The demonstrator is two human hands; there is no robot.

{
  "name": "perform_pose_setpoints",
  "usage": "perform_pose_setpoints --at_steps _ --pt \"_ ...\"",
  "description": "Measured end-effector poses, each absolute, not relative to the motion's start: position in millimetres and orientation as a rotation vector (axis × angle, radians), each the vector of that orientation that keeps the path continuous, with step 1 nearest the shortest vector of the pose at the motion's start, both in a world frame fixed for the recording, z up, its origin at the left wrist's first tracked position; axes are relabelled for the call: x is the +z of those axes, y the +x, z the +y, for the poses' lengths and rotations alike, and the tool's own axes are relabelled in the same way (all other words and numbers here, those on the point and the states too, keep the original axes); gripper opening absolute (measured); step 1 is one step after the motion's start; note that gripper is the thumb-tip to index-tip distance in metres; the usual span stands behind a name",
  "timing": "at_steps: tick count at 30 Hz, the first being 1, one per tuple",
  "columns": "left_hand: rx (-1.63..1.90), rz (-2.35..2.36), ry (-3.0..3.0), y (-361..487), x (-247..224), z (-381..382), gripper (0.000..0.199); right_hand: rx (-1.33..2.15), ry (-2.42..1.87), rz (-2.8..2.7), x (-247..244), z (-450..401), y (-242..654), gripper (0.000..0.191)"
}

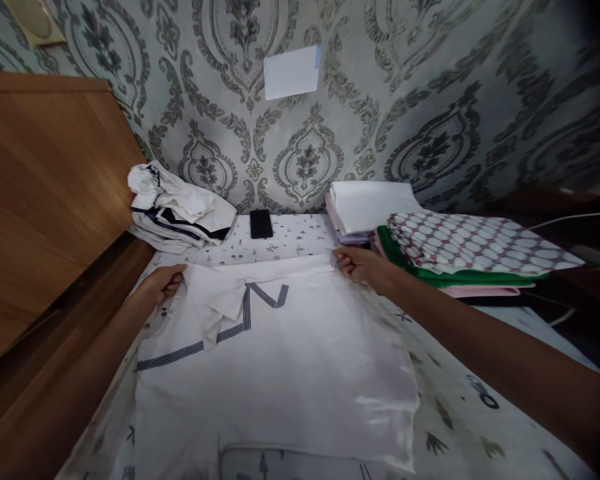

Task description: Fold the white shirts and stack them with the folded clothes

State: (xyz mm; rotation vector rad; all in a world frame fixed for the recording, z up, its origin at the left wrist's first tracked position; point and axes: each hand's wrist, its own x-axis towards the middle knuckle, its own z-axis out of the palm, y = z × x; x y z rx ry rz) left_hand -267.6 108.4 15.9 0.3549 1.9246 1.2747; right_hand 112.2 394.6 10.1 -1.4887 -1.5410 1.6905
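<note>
A white garment with dark striped trim is spread over the patterned sheet in front of me. It looks like a shirt, its far edge folded in a straight band. My left hand pinches the far left corner of the cloth. At the far right corner, my right hand grips the same edge between closed fingers. The cloth between both hands is drawn fairly straight, with a loose flap bunched near the striped trim on the left.
A crumpled clothes pile lies at the back left beside a wooden cabinet. A black phone rests near the wall. Folded fabrics and a patterned cloth are stacked at the right. The sheet has small printed motifs.
</note>
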Motion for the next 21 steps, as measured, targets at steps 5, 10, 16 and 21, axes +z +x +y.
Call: perform_pose_setpoints --at_steps 5,10,16,21 --pt "1.189 2.077 0.435 -255.7 27.1 100.7 0.030 1.363 -1.617 -1.545 8.9 360.2 112.9 0.018" --pt "0.954 2.597 1.001 -216.6 31.5 83.9 0.042 0.990 -0.893 -2.226 -1.4 276.7 88.7 0.010" --pt "0.530 2.308 1.674 -146.7 27.7 74.9 0.025 0.654 -0.048 -2.737 -9.4 202.5 54.6 0.029" --pt "0.777 2.329 1.726 -135.3 46.6 81.1 0.011 0.505 0.084 -2.898 -9.8 192.4 23.4 0.041"
